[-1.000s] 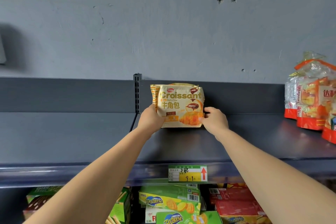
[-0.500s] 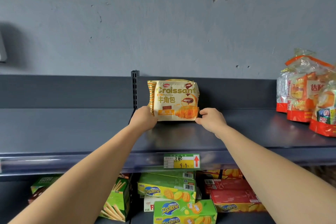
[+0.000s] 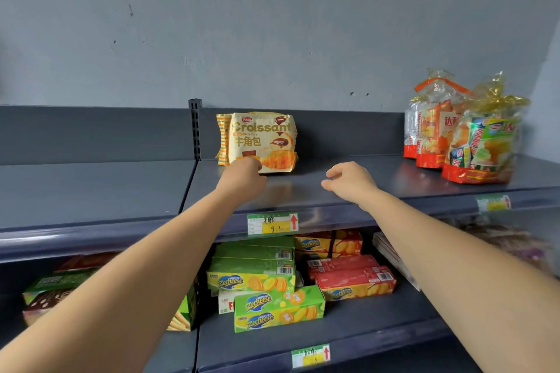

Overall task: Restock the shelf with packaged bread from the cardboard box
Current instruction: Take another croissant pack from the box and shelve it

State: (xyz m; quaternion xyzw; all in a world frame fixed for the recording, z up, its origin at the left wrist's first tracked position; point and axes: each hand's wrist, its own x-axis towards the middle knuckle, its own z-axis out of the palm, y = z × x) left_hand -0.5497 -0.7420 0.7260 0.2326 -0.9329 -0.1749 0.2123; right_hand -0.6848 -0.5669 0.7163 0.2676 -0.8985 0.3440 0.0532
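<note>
Far on the shelf (image 3: 378,174), the pack (image 3: 260,139) stands just beyond our left hand (image 3: 242,175), grip hidden; our right hand (image 3: 348,182) hangs relaxed, empty.

Croissant pack (image 3: 260,142) on shelf (image 3: 348,179), snack bags (image 3: 463,130) right.

bread pack (image 3: 260,142): "Croissant", plus "牛角包" under it;
green boxes (image 3: 278,309): "Zecheese", lol;
price tag (image 3: 272,223): scribbled "9", red up arrow
</note>
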